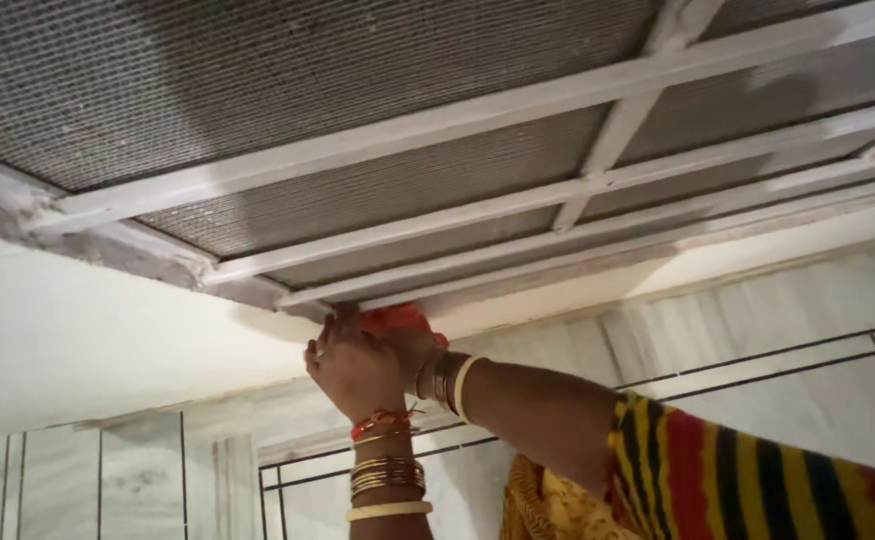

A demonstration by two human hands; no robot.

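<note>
While both arms are raised overhead, an orange-red cloth (405, 320) is seen bunched up against the lower edge of a white window frame (478, 205), right where the frame meets the pale wall (88, 330). The left hand (356, 368) is curled in front, its fingers (330, 335) bent upward and pressed to the near side of the cloth; whether the cloth is pinched by them or only steadied cannot be told from this angle. The right hand (420, 352) is tucked behind the left and mostly hidden, and the cloth appears to be clasped in it, its wrist wrapped with bangles (445, 380).

The cloth lies directly above and just beyond the fingertips, touching them, with the frame's lowest bar running off up and to the right from the fingers. That bar is the long axis along which the cloth sits. The wire mesh (258, 70) spreads well above the fingers, divided by white bars. Both hands are equally close, though the right one is judged to be carrying the cloth.

Below the fingers, more bangles (388, 475) and a red thread are worn on the left wrist. A striped yellow, red and black sleeve (718, 470) is seen down to the right, and marble wall panels (758, 330) lie behind.
</note>
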